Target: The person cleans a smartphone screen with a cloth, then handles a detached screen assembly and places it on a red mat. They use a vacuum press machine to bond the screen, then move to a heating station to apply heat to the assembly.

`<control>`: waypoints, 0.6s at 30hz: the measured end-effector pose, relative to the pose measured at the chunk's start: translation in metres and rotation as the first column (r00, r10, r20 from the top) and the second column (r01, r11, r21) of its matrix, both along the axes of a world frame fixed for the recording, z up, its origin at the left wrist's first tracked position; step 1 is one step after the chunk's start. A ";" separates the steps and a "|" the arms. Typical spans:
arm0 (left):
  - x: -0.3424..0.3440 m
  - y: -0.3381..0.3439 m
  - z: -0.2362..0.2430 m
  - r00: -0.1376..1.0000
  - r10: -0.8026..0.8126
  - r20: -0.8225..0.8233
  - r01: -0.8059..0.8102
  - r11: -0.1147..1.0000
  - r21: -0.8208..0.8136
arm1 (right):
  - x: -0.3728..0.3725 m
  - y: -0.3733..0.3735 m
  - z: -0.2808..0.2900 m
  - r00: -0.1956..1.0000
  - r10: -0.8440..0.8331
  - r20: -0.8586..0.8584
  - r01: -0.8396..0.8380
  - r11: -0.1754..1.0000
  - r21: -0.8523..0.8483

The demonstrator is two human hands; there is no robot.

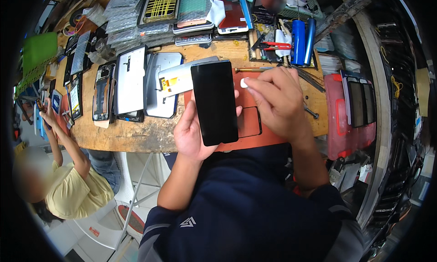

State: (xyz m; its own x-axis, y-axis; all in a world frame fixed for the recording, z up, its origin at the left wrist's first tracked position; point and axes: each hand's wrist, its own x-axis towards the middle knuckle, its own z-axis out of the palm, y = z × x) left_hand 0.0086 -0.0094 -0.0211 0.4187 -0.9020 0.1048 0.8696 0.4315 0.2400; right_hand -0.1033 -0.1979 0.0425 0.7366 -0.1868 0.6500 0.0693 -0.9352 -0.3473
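My left hand (186, 134) holds a black phone (214, 105) upright in its palm, with the dark screen facing me and fingertips showing past its right edge. Just right of the phone, my right hand (277, 102) is closed in a pinch on a small white piece (244, 83), apart from the screen. Beneath both hands lies an orange-red mat (268, 141) bearing a thin black phone frame (259, 120), partly hidden. Behind the phone, a pale panel with a yellow flex part (169, 83) rests on the bench.
The wooden bench (91, 134) holds opened phones (103, 93), white trays (129, 79), stacked screens (157, 4), pliers (275, 46) and blue cylinders (298, 42). A red plastic case (337, 141) sits at the right. A co-worker (77, 189) in a yellow shirt works at the left.
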 end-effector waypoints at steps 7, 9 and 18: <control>-0.008 0.000 -0.009 0.996 -0.093 0.005 0.093 0.985 -0.145 | 0.029 0.002 0.020 0.994 0.078 0.078 -0.067 0.988 -0.138; -0.011 0.003 -0.011 0.997 -0.052 -0.063 0.047 0.996 -0.069 | 0.037 0.003 0.018 0.996 0.085 0.023 -0.081 0.985 -0.154; 0.009 0.010 -0.001 0.989 0.100 -0.106 -0.088 0.990 0.108 | -0.040 0.075 -0.019 0.929 0.283 -0.240 -0.307 0.949 -0.071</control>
